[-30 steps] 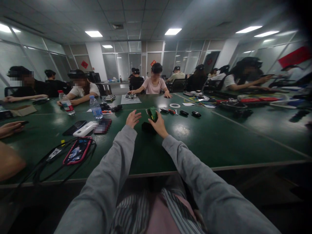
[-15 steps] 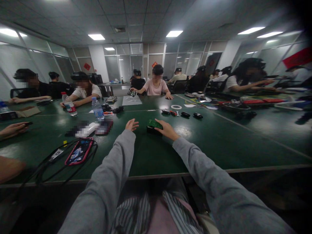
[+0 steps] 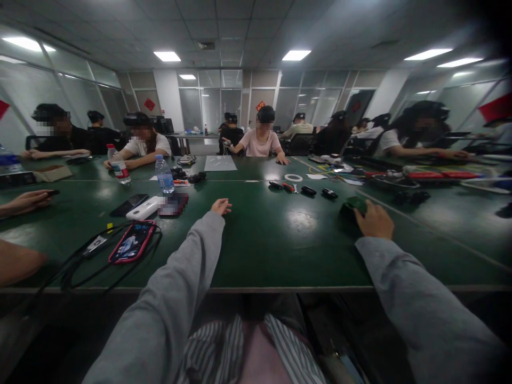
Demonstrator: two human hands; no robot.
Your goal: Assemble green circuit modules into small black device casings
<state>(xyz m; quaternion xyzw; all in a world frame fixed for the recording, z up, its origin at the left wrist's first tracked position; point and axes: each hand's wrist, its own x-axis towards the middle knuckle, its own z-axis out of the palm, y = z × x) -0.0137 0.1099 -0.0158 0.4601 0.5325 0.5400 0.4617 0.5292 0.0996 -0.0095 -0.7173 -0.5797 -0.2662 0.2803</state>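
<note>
Overhead, ceiling lights (image 3: pixel 296 55) glare off the green table (image 3: pixel 264 240).

The right hand (image 3: pixel 374 220) is covering most of a green circuit board (image 3: pixel 355 203) and the dark block (image 3: pixel 346 212) beneath it, so only their far edges are showing. The left hand (image 3: pixel 221 206) is lying mostly behind its own grey sleeve (image 3: pixel 188 277). A small item by the white power bank (image 3: pixel 144 207) is showing only as a blurred patch (image 3: pixel 173 205). A forearm (image 3: pixel 18 261) is running off the left edge. The tools (image 3: pixel 300 188) beyond are appearing too small to identify.
</note>
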